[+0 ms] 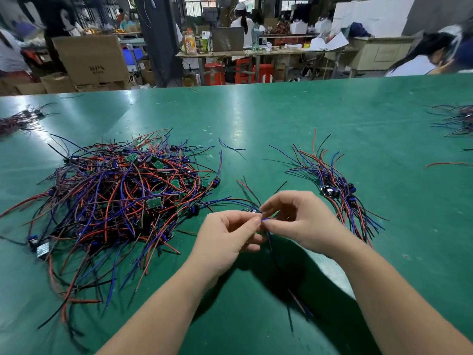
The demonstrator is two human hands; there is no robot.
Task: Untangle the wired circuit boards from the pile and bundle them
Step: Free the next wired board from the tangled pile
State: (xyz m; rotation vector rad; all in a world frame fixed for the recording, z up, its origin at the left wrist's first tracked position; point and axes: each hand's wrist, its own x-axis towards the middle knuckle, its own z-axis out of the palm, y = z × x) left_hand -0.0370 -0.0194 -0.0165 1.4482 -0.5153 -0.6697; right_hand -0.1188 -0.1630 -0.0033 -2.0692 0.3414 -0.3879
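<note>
1. A green table (256, 119) fills the view. On it lies a large pile (122, 196) of tangled red, blue and black wires with small green circuit boards among them. Every place below is given relative to this pile.
2. Just right of the pile, close to its near right edge, a person's two bare hands meet above the table.
3. The left hand (227, 234) is the one nearer the pile. Its thumb and forefinger are pinched together on one wired circuit board (256, 212), and its other fingers are curled under.
4. The right hand (299, 221) is on the side away from the pile. Its thumb and forefinger are clamped on the same piece, fingertips almost touching the left hand's, and its remaining fingers are loosely bent.
5. The held piece's wires hang below the hands, blurred. A few strands run from it back to the pile's edge.
6. Further right of the pile, beyond the hands, lies a smaller bundle (335, 185) of wired boards, its wires lying roughly side by side.
7. Behind the pile's right side, a single loose blue wire (230, 147) lies on the table.
8. Far left of the pile, at the frame edge, sits another small heap of wires (18, 121).
9. Well beyond the pile, past the table's far edge, stands a cardboard box (89, 57).
</note>
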